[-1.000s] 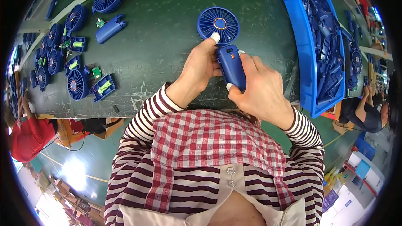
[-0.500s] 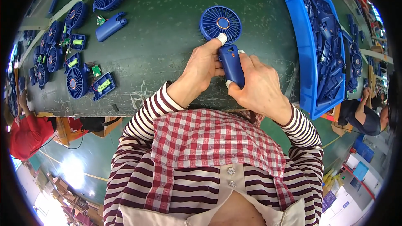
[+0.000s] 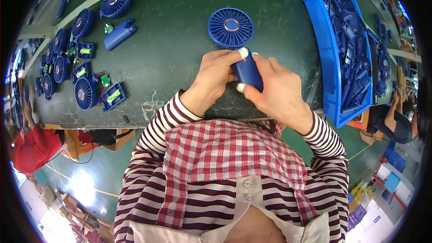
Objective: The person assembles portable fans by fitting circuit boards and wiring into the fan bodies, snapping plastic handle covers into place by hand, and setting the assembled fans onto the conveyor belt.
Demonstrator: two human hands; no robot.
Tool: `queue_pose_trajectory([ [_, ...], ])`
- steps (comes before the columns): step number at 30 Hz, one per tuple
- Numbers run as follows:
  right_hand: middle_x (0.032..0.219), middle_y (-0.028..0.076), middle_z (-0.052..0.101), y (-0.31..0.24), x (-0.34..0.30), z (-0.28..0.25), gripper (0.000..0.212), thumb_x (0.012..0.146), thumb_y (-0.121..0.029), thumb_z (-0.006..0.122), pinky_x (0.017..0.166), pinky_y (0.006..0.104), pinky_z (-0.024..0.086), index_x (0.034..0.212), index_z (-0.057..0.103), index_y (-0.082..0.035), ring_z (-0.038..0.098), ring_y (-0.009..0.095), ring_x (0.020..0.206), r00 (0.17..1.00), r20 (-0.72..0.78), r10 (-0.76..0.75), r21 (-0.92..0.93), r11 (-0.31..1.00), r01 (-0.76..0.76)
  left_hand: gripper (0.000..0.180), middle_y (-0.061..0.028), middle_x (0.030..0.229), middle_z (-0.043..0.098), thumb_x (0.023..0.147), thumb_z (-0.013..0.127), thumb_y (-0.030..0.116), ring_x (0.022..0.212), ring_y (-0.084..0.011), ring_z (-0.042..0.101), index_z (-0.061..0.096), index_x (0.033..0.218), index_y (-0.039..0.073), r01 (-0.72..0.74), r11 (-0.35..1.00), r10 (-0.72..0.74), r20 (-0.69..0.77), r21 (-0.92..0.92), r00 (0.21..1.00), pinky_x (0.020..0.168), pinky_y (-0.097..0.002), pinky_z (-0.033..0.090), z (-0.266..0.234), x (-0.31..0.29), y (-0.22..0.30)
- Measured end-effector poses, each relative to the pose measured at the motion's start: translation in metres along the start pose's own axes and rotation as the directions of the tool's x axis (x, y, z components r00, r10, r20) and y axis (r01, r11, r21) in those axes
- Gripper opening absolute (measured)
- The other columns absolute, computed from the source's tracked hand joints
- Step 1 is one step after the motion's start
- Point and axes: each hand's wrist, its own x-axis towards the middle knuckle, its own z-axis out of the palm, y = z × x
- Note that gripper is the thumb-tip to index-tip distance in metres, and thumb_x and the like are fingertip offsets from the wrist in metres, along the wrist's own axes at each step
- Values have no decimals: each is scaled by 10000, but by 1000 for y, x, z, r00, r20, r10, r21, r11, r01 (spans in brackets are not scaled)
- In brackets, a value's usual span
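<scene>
The blue handheld fan (image 3: 238, 47) is now held with its round head (image 3: 231, 27) swung slightly leftward, away from the blue bin (image 3: 325, 58), where earlier it was tilted a little toward that bin. The left hand (image 3: 216, 76) and right hand (image 3: 274, 92) have been brought closer together around the handle (image 3: 246, 73), further from the bin.

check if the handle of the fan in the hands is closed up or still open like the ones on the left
Closed, as far as visible: the handle shows smooth blue casing between both hands, while the open fans on the left expose green parts inside. Its hidden side cannot be judged.
</scene>
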Motion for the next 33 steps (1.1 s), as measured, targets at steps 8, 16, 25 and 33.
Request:
queue_pose_trajectory([
  [8, 887, 101, 619, 22, 13, 24, 404, 774, -257, 686, 654, 259, 482, 996, 543, 49, 596, 120, 775, 930, 314, 192, 690, 626, -362, 316, -182, 1019, 621, 849, 603, 182, 910, -230, 613, 562, 1027, -76, -239, 968, 247, 142, -73, 959, 842, -337, 484, -6, -7, 11],
  [16, 891, 72, 612, 17, 14, 33, 326, 854, -221, 594, 692, 258, 490, 1034, 536, 45, 582, 111, 791, 952, 298, 65, 851, 433, -296, 228, -126, 941, 651, 831, 611, 109, 829, -163, 616, 605, 989, -55, -324, 945, 328, 157, -54, 931, 763, -281, 494, -2, -18, 17],
  [25, 851, 60, 612, 16, 13, 36, 310, 819, -187, 616, 659, 243, 484, 1006, 557, 54, 580, 104, 757, 979, 169, 117, 887, 414, -203, 353, -175, 1008, 626, 832, 609, 113, 930, -220, 606, 523, 1127, -61, -378, 926, 363, 263, 6, 894, 851, -332, 481, -2, -18, 19],
  [33, 816, 55, 596, 21, 27, 44, 257, 814, -138, 607, 595, 249, 489, 991, 552, 41, 577, 109, 675, 979, 141, 146, 942, 284, -178, 282, -135, 972, 643, 794, 573, -32, 840, -177, 623, 552, 1074, -57, -417, 909, 410, 138, 23, 901, 766, -280, 501, 8, -6, 24],
])
